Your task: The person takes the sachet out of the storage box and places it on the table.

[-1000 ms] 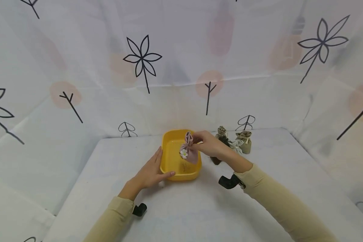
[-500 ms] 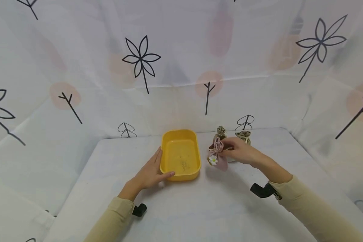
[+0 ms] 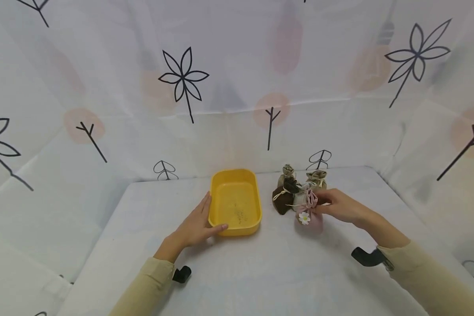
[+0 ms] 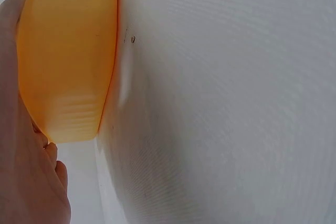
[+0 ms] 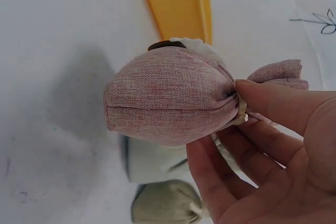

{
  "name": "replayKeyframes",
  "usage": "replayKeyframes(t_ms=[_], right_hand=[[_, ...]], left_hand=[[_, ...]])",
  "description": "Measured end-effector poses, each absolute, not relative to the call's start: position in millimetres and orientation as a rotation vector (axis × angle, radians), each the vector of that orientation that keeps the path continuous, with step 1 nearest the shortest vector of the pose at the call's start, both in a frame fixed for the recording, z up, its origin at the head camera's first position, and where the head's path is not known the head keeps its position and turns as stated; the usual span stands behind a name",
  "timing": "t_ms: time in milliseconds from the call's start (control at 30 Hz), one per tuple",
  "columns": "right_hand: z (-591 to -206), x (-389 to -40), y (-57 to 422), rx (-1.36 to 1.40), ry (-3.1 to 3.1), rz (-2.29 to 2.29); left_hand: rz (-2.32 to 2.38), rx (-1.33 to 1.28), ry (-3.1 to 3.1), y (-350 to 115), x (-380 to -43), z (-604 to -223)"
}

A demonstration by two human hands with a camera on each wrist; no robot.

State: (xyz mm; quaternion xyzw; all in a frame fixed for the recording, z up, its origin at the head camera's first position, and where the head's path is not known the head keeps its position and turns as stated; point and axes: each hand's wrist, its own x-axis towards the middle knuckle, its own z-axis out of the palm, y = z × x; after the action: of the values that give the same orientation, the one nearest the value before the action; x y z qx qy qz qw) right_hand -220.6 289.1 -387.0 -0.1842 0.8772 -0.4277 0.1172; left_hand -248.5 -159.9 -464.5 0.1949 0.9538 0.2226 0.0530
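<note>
My right hand pinches a small pink drawstring pouch by its gathered neck. A white flower decorates the pouch's side. In the right wrist view the pouch hangs above the white surface, its shadow beside it, with thumb and fingers at the tie. My left hand rests against a yellow plastic tray, fingers lying along its left side and thumb on the near rim. The left wrist view shows that hand touching the tray's outer wall.
Behind the pink pouch stand other pouches: a dark brown one, a pale one partly hidden, a khaki one and a beige one. A white cloth backdrop rises behind the table's far edge.
My right hand has carried the pink pouch from over the yellow tray rightward to the front of the other pouches. The left hand and the tray have stayed in place.
</note>
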Motion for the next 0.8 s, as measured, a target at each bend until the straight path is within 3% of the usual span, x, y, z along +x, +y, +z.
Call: replayKeyframes(t_ms=[500, 800], right_hand=[[-417.6, -223.9, 313.5, -0.541, 2.502, -1.265], [-408.3, -218.2, 326.9, -0.518, 2.565, -1.221]], left_hand=[[0.713, 0.581, 2.874, -156.5, -250.3, -463.9], [0.846, 0.561, 2.850, -171.1, -249.2, -458.3]])
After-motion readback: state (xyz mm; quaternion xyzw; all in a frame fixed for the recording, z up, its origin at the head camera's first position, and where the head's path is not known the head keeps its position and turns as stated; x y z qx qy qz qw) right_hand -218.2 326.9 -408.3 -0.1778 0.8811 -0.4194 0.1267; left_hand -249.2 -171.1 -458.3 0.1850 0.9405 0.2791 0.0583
